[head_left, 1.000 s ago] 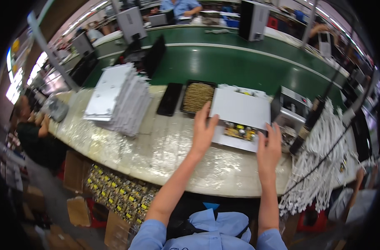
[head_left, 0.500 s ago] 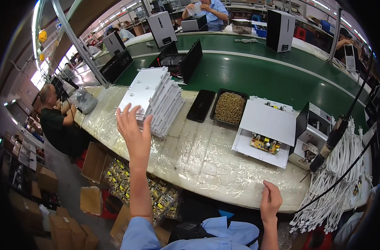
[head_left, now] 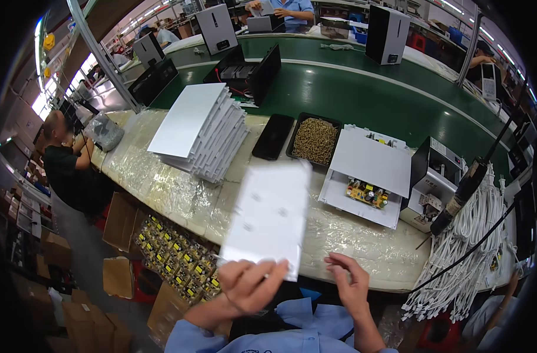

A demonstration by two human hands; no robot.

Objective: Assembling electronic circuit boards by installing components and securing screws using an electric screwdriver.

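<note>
A white plastic panel (head_left: 274, 212) is tilted up in front of me, blurred by motion, with a few small raised posts on its face. My left hand (head_left: 251, 286) grips its near edge, the fingers folded over it. Just right of the panel, my right hand (head_left: 349, 281) hangs over the table's front edge, fingers apart and partly curled, holding nothing. Beyond the held panel stands a slanting stack of white panels (head_left: 192, 126), its top one smooth side up.
Behind lie a black phone-like slab (head_left: 273, 137) and a tray of brass-coloured screws (head_left: 315, 140). To the right are white panels with a circuit board (head_left: 367, 194), an opened speaker-like box (head_left: 433, 182), an electric screwdriver (head_left: 461, 197) and bundled white cables (head_left: 465, 259). More circuit boards (head_left: 177, 259) sit lower left.
My left hand has taken the top panel off the stack and brought it toward me. My right hand has shifted left, toward the panel. The view has shifted slightly.
</note>
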